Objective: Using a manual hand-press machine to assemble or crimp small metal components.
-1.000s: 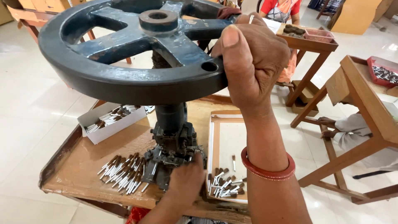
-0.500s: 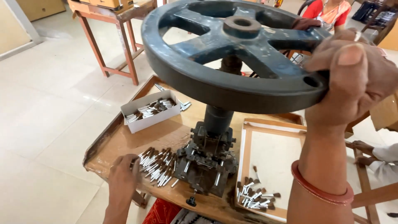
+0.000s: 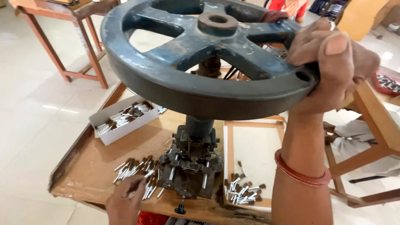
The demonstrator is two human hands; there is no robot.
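My right hand [image 3: 333,68] grips the right rim of a large dark blue spoked handwheel [image 3: 200,62] that tops a small screw press [image 3: 191,160]. A red bangle circles that wrist. Low down at the front, my left hand [image 3: 125,200] pinches one small metal piece at the edge of a loose pile of small metal-and-brown pieces [image 3: 135,171] lying left of the press base. The press die area sits between the two hands, partly hidden by the wheel.
A white cardboard box [image 3: 123,118] of similar pieces stands at the back left of the wooden worktable [image 3: 87,166]. A wood-framed tray [image 3: 254,162] right of the press holds several finished pieces. Wooden tables and another seated person surround the bench.
My right hand has swung the handwheel's rim round. My left hand has moved from the far left table edge in toward the pile and picked at a piece. The view has shifted.
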